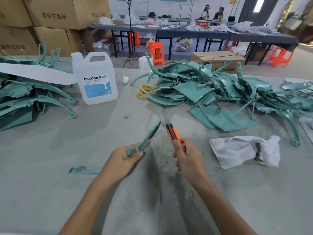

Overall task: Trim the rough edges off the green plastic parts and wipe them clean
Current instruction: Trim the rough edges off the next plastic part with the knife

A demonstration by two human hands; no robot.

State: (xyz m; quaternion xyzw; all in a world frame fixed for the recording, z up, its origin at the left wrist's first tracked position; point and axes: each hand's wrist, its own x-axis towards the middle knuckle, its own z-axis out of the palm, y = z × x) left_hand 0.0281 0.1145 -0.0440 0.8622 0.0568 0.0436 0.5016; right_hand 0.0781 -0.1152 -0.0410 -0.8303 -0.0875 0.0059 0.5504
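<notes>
Head view. Grips the near end of a slim curved green part [147, 138] in the left hand [122, 160], fingers and thumb clamped round it, above the grey table [50, 150] at near centre. Clasps an orange utility knife [172, 134] in the right hand [188, 160], fingers wrapped tight on the handle, blade out and blurred, just beside the part's far tip. Risks, by judgement: skidding off the thin edge and gouging the plastic if pressed hard; cutting toward the left thumb if drawn nearward; flexing the part, held only at one end. Runs lengthwise from near-left to far-right, far tip raised and pointing away toward the blade. Leaves the white cloth [243, 150] lying to the right, near the right-hand pile of green parts [220, 92].
</notes>
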